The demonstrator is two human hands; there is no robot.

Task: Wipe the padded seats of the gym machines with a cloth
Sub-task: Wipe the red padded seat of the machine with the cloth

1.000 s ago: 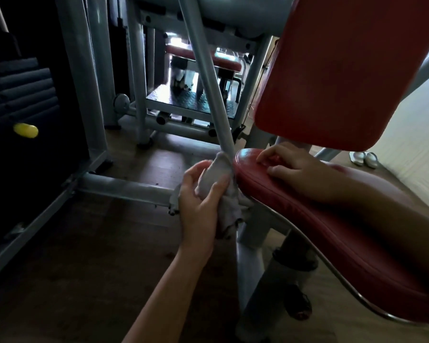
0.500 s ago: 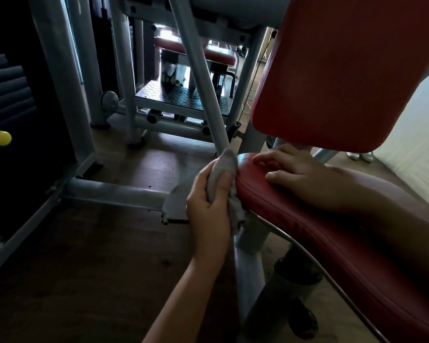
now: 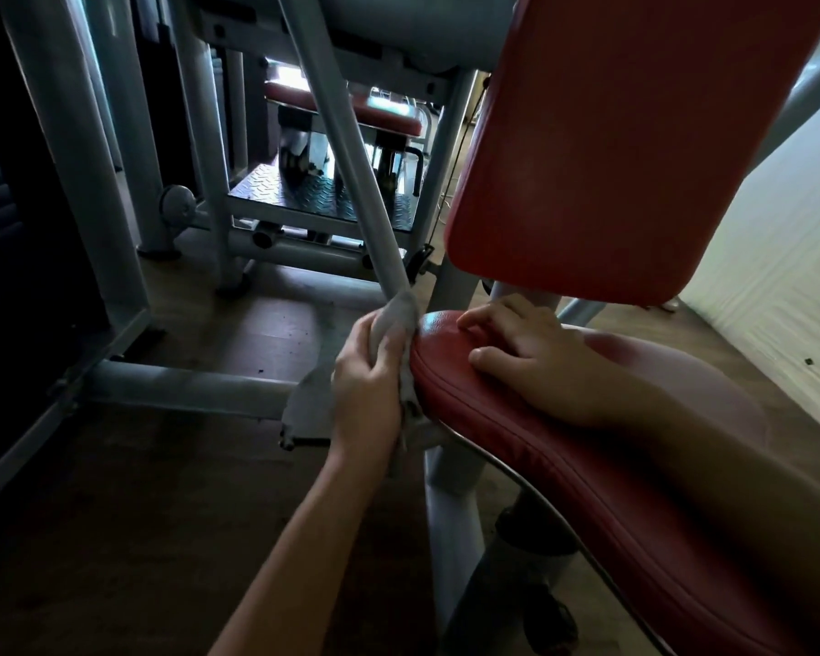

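**Centre of frame.** Your left hand (image 3: 368, 385) grips the cloth (image 3: 401, 312), a grey wad bunched in the palm, and presses it against the rounded end of the red seat (image 3: 588, 480). The fingers (image 3: 391, 348) and thumb are curled round the wad, so the cloth lies between them and the seat's edge. Its top pokes above the hand and touches the foot of the slanted tube (image 3: 342, 149). A loose tail hangs below the palm along the seat's piping. Bunching it this way probably gives a firm pad for the narrow rim, where a flat cloth would slip.

**Right of centre.** Your right hand (image 3: 540, 366) rests on top of the seat and holds nothing. Its fingers are spread and lightly bent, with the tips down on the vinyl, near the cloth but apart from it. The forearm lies along the cushion toward the lower right. This hand seems to serve as a brace, steadying you as you lean in and holding the cushion against the sideways push of the wipe.

**Upper right.** The backrest (image 3: 635, 134) stands tilted over the seat, apart from both hands.

**Upper centre.** Another red pad (image 3: 351, 106) shows through the frame, on a farther machine.

**Judgement.** The seat's edge is the part in hand. Nothing shows whether the seat's top or the backrest has been wiped.
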